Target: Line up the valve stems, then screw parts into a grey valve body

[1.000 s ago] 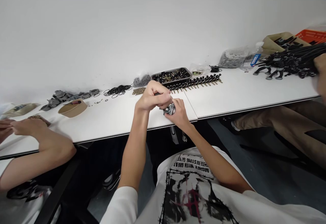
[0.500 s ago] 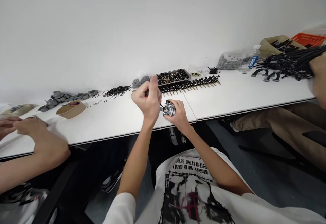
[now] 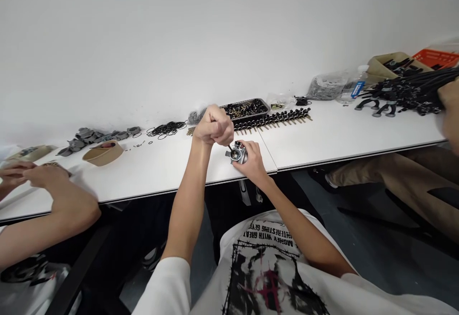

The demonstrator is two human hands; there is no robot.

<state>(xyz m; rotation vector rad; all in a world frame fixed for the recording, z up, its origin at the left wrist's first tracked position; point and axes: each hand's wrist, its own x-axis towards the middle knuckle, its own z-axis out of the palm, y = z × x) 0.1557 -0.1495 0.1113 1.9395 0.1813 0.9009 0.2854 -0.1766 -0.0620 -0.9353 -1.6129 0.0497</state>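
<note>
My right hand (image 3: 251,159) grips a small grey metal part (image 3: 237,154) just above the front edge of the white table (image 3: 161,171). My left hand (image 3: 214,126) is closed in a fist around a thin dark tool whose tip points down into the top of that part. Both hands meet near the middle of the table. Behind them lie a row of black-headed pins (image 3: 272,117) and a dark tray of small black and brass pieces (image 3: 245,108).
Black rubber rings (image 3: 167,128), grey metal pieces (image 3: 93,136) and a tan bowl (image 3: 103,153) lie to the left. Another person's hands (image 3: 25,175) work at the far left. At the right are a bag (image 3: 326,85), a bottle (image 3: 353,88), black cable parts (image 3: 409,92) and another person's legs.
My left hand lifted off the metal part, then closed back into a fist over it with the tool tip at its top. My right hand kept hold of the part.
</note>
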